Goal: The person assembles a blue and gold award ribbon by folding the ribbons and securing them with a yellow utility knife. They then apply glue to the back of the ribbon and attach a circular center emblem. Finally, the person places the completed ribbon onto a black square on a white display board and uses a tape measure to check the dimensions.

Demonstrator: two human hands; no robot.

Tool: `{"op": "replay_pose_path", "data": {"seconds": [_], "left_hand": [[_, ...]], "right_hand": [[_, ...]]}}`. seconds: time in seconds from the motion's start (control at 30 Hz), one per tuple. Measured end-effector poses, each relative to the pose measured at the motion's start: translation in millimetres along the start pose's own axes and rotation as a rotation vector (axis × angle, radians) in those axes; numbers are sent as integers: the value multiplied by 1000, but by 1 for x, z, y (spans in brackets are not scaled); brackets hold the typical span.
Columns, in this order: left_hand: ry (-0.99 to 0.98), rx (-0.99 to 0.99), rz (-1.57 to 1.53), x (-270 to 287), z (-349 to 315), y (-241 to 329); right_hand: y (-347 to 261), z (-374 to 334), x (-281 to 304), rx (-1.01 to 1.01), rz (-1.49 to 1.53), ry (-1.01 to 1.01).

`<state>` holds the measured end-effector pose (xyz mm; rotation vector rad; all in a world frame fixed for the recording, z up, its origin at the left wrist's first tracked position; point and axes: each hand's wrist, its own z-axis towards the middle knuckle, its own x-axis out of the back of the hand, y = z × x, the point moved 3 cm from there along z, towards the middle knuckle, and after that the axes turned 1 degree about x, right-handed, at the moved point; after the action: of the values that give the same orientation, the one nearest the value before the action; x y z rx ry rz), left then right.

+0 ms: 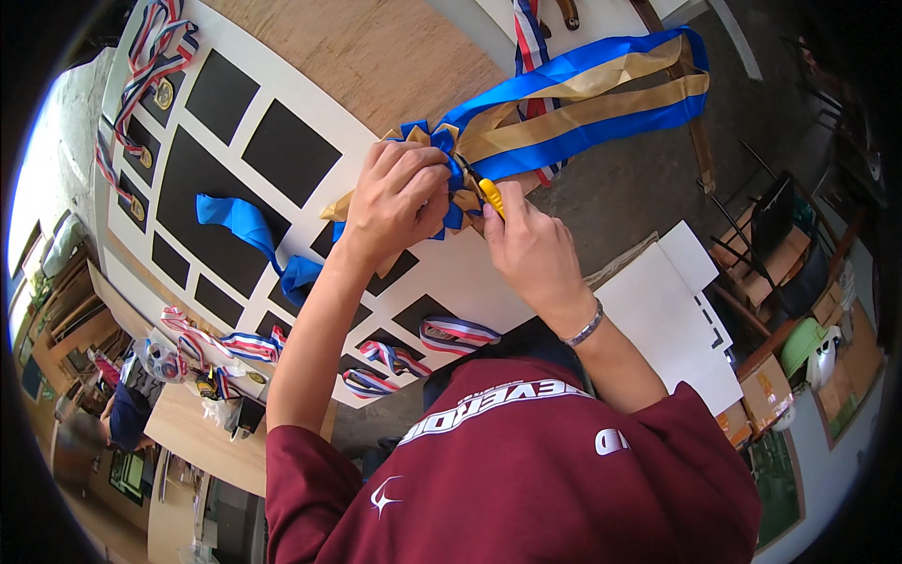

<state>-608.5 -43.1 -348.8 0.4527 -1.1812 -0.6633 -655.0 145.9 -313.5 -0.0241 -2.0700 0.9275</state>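
Note:
A blue and gold ribbon rosette [462, 199] lies over the near part of the table, its pleated loops partly hidden by my hands. My left hand [399, 193] is closed on the rosette, fingers bent over its left side. From it, long blue and gold tails [601, 80] stretch to the far right, past the table's edge. My right hand [534, 246] grips a small yellow-handled tool [491, 195]. The tool's dark, narrow tip meets the rosette's right side; its exact kind is partly hidden by my fingers.
Black rectangles pattern the white table [371, 122]. A loose blue ribbon [237, 218] lies on the left. Striped medal ribbons [150, 56] lie far left, others [458, 331] along the near edge. A plywood sheet [376, 52] lies beyond; a chair [766, 221] stands right.

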Motion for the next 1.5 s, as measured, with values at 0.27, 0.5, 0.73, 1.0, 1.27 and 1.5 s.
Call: {"op": "replay_pose_path", "data": {"seconds": [0.27,0.5,0.73,1.0,1.27,1.5], "left_hand": [[-47,102,126,3,8,6],[-100,82,130,0,11,3],[-57,62,155,-1,-1,3],[-61,61,168,-2,1,6],[-59,-46,120,0,0,5],[-95,15,104,-1,-1,7]], "right_hand": [[-7,1,-2,-27,-93,6],[-2,-3,-4,-34,-49,4],[1,4,13,66,112,179],[9,8,7,39,4,13],[8,16,21,109,329,217],[3,22,2,-181,585,130]]}}
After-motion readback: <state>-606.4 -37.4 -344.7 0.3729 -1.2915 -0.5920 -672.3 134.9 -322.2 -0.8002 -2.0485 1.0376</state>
